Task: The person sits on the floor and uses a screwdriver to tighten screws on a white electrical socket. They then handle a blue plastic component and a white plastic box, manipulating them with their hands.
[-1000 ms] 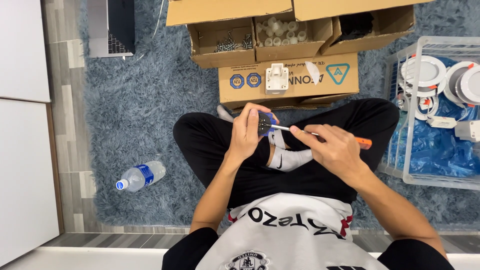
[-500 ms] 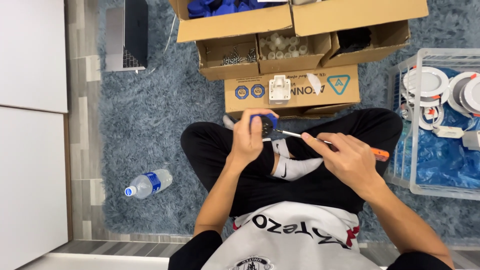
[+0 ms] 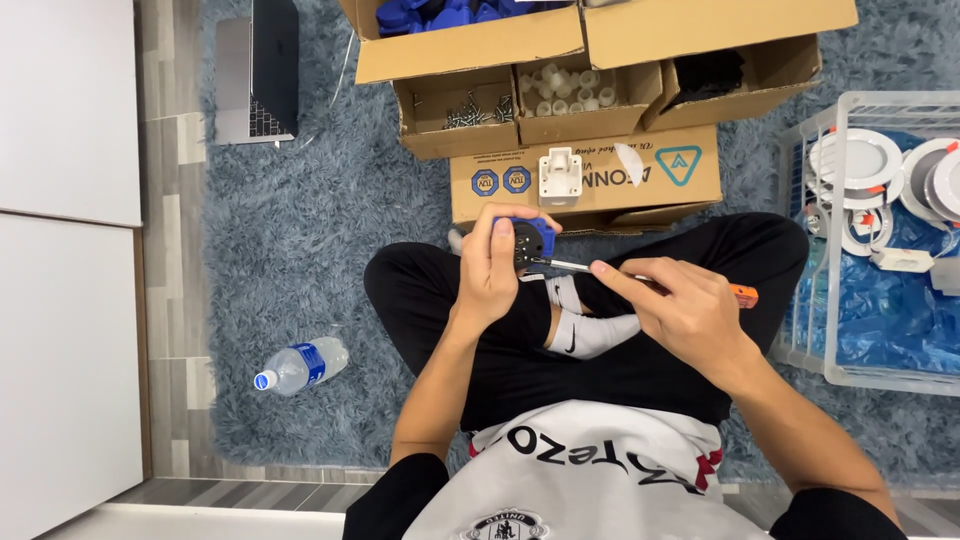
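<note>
The left hand (image 3: 493,270) was closed around a small blue and black plug part (image 3: 527,238), holding it up over the crossed legs with its dark round face turned toward the other hand. The right hand (image 3: 680,305) was closed on a screwdriver (image 3: 640,278) — thumb and fingers wrapped over most of the shaft, the orange handle end sticking out past the knuckles to the right. The tool's long axis ran nearly level, from right to left and rising only a little, and its metal tip met the dark face of the part just beside the left thumb. So the part lay to the left of the right hand and a touch higher, directly in line with the shaft; the left hand was on it, the right reached it only through the tool. Nothing stood between the two hands. Just beyond the part, a flat cardboard box (image 3: 640,170) lay on the blue-grey rug (image 3: 290,260) with a white plastic fitting (image 3: 559,176) resting on top. Behind it stood open cartons — one holding loose screws (image 3: 470,108), one with small white pieces (image 3: 563,92). To the right, a clear crate (image 3: 805,330) held round white lamp fittings (image 3: 853,160). Well apart to the left, a water bottle (image 3: 300,364) lay on its side, and a laptop (image 3: 258,70) sat near the rug's far corner.
</note>
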